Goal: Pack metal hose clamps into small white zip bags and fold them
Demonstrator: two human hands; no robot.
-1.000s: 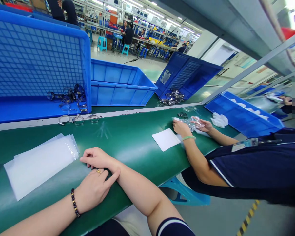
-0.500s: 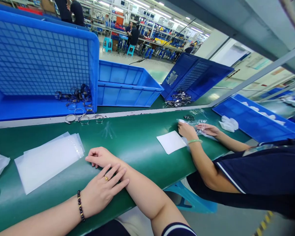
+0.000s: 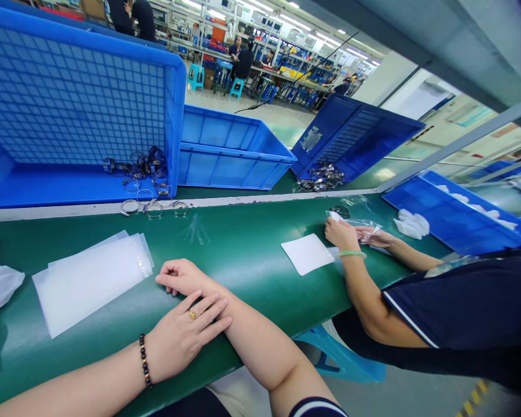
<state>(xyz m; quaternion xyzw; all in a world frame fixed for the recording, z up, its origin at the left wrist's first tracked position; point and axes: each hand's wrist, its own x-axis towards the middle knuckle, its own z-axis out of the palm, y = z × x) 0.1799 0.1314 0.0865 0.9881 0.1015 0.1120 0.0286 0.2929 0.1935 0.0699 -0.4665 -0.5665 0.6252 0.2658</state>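
Note:
My left hand [image 3: 186, 333], with a gold ring and a beaded bracelet [image 3: 145, 360] at the wrist, lies across my right forearm with its fingers spread. Loosely curled, my right hand [image 3: 180, 277] rests on the green tabletop [image 3: 238, 260], and no object shows in it. Just left of its fingertips is a stack of flat translucent plastic bags [image 3: 91, 284]. Farther back, several metal hose clamps [image 3: 154, 208] sit along the white edge strip. Thin clear plastic strips [image 3: 196, 230] lie between the clamps and my right hand.
A blue crate [image 3: 82, 104] on its side holds more clamps; a blue bin [image 3: 237, 165] stands beside it. To my right, a co-worker's hands [image 3: 342, 233] handle clear plastic near a white sheet [image 3: 307, 253]. A white bag [image 3: 0, 295] lies far left.
The whole view has shifted slightly, so things sit a little farther right. My hands keep their pose; the co-worker's hands have moved slightly.

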